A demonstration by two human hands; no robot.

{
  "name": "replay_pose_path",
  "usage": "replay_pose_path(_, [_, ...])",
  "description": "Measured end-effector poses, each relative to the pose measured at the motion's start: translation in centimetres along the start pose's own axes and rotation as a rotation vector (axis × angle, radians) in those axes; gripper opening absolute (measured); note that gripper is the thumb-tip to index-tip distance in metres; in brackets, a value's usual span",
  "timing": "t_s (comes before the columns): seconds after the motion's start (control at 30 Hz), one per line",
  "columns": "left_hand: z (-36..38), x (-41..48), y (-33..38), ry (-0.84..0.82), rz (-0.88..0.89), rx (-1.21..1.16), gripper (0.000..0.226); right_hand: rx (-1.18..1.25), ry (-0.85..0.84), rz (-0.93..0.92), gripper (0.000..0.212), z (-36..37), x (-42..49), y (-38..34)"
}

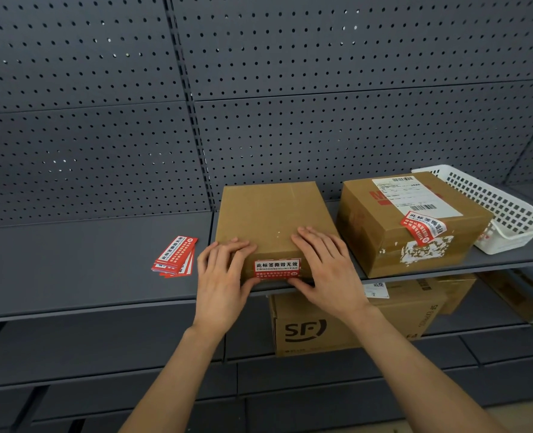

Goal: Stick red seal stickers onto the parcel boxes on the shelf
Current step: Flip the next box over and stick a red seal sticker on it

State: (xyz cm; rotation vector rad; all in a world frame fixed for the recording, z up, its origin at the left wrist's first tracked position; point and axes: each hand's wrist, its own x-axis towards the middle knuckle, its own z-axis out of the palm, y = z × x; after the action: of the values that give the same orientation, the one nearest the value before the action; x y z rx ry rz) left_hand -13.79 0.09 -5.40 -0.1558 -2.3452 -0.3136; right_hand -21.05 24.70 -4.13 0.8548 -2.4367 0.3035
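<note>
A plain brown parcel box [271, 214] lies on the grey shelf [87, 260] in front of me. A red seal sticker [277, 269] is folded over its near top edge. My left hand [223, 276] rests on the box's near left corner, fingers on top and thumb on the front face. My right hand [324, 270] lies flat on the near right corner beside the sticker. To the right stands a second box [393, 242] with a shipping label and a red sticker [423, 226] on its edge. A stack of red stickers [175, 257] lies on the shelf to the left.
A white plastic basket [505, 214] sits tilted at the far right of the shelf. Below the shelf stand more cardboard boxes, one marked SF [315, 326]. A grey pegboard wall [259, 89] backs the shelf.
</note>
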Motion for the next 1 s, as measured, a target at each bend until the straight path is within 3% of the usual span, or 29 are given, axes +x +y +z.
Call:
replay_pose_path(0.2, [-0.4, 0.3, -0.4, -0.047, -0.024, -0.038, 0.078, 0.037, -0.008, -0.011, 0.090, -0.4, -0.1, 0.4])
replay_pose_path(0.4, [-0.5, 0.6, -0.4, -0.044, -0.048, -0.098, 0.063, 0.062, 0.027, -0.032, 0.073, -0.2, 0.0, 0.8])
replay_pose_path(1.0, [-1.1, 1.2, -0.1, -0.052, -0.149, -0.222, 0.039, 0.217, 0.036, 0.027, 0.058, -0.2, 0.2, 0.6])
